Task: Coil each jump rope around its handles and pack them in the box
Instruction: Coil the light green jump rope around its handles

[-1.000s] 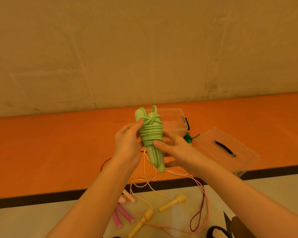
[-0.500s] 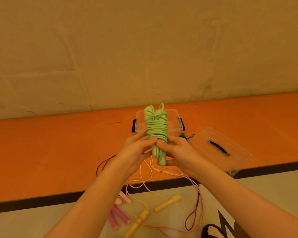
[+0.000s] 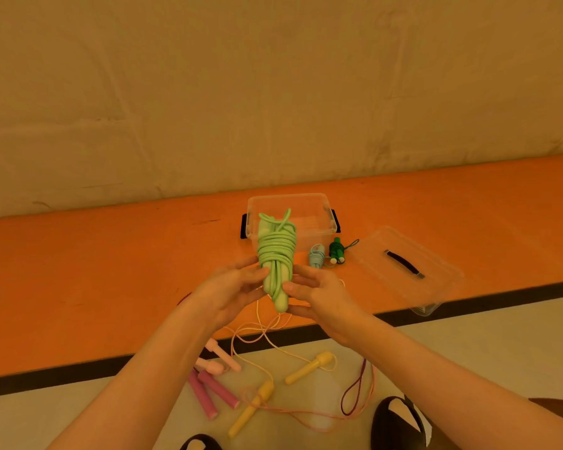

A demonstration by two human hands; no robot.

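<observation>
1. Nearest, below the hands, uncoiled ropes are left on the floor awaiting coiling: yellow handles [image 3: 309, 370] and pink handles [image 3: 213, 389], smooth rounded plastic with thin slack cords.
2. The coiled green jump rope [image 3: 276, 259] is gripped at its lower handle ends between the left hand [image 3: 233, 289] and the right hand [image 3: 317, 293], fingers curled round it, apparently so that the glossy, tightly wound cord cannot unwind.
3. Just beyond the hands, the clear plastic box [image 3: 319, 206] stands open to receive the bundle.
4. Beyond the right hand, two small coiled ropes [image 3: 327, 253] and the transparent lid [image 3: 403, 264] are set aside.
</observation>
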